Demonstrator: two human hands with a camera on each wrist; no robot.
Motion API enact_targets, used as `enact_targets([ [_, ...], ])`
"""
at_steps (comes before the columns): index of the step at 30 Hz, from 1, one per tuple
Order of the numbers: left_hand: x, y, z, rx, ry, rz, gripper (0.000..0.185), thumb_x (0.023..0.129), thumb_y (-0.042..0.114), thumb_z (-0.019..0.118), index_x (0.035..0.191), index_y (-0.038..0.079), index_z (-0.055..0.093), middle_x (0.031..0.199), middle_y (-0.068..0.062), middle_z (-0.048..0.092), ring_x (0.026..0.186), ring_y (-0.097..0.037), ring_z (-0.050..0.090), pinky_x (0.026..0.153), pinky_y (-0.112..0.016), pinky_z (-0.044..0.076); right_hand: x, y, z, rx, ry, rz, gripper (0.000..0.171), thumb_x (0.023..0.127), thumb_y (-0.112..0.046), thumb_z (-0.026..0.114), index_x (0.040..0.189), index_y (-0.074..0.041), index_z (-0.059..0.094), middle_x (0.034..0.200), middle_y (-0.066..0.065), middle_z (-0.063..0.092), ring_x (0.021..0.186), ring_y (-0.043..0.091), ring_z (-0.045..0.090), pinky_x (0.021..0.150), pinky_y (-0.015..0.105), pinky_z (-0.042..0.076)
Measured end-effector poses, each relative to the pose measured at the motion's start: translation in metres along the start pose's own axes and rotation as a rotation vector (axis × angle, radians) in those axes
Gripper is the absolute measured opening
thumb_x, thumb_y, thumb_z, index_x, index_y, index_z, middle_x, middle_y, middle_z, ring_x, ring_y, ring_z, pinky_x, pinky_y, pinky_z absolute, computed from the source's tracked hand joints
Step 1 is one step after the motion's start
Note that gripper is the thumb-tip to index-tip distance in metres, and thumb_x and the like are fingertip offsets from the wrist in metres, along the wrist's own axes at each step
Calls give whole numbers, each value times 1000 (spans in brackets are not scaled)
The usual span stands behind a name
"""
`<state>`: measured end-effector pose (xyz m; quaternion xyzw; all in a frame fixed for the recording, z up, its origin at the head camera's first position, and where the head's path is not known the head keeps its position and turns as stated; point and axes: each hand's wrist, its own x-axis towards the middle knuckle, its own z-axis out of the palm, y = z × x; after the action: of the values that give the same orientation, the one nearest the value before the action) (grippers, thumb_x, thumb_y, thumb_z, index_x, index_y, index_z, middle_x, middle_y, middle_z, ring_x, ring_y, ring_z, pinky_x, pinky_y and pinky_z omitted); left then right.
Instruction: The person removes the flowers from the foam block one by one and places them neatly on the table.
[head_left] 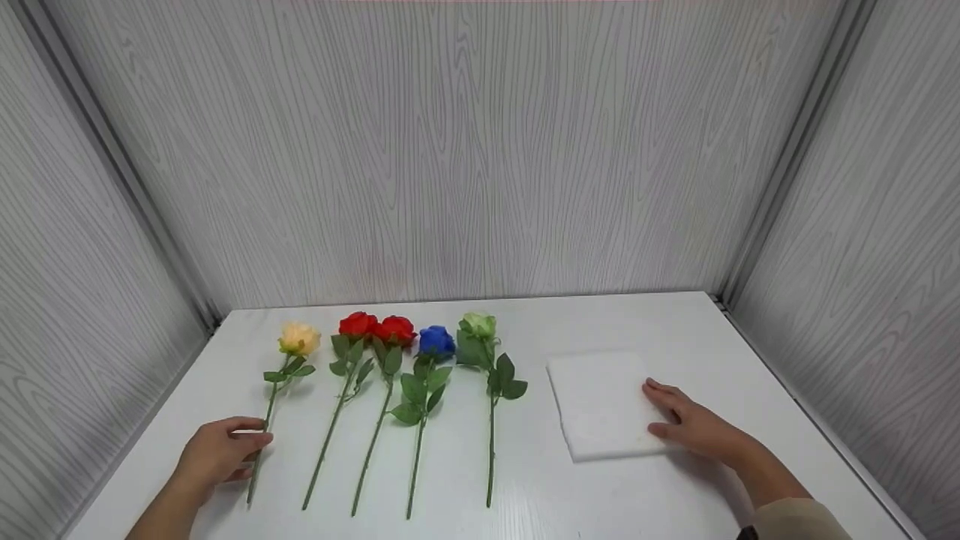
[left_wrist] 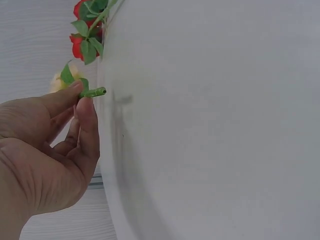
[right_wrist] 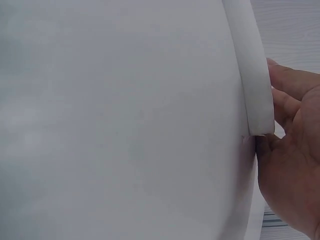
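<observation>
My left hand pinches the lower stem of a pale yellow rose at the left of the table. In the left wrist view, thumb and fingertips meet around the green stem end; the flower is partly hidden behind the hand. A flat white foam-like slab lies on the right part of the table. Against its right edge rests my right hand, fingers fairly straight on the slab and thumb by the near corner. The right wrist view shows the slab's edge beside the right hand.
Between the hands, two red roses, a blue rose and a pale green rose lie in a row, stems toward the near edge. Grey wood-grain panels enclose the white table at the back and sides.
</observation>
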<state>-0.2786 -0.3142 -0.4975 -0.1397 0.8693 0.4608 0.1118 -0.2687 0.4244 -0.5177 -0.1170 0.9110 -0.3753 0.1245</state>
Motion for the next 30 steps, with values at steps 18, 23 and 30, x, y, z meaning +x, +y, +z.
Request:
enact_targets([
  [18,21,-3,9,66,16,-22,54,100,25,78,143,-3,63,104,-6,77,86,-12,68,69,-30,63,-7,-13,4,-224,85,-26,78,106,-34,71,164,7,37,172,27,32,160,56,29,127,73,31],
  [23,18,-2,11,144,37,19,51,100,24,77,140,-4,64,110,-12,79,83,-13,69,66,-30,61,-7,-19,5,-304,96,-15,75,106,-33,71,161,8,42,167,26,38,153,52,44,121,69,41],
  [30,13,5,12,315,75,115,58,97,24,81,140,-8,57,114,-21,79,73,-18,70,62,-34,56,-5,-27,5,-399,116,5,67,103,-27,75,154,10,51,158,26,48,143,45,58,117,64,48],
])
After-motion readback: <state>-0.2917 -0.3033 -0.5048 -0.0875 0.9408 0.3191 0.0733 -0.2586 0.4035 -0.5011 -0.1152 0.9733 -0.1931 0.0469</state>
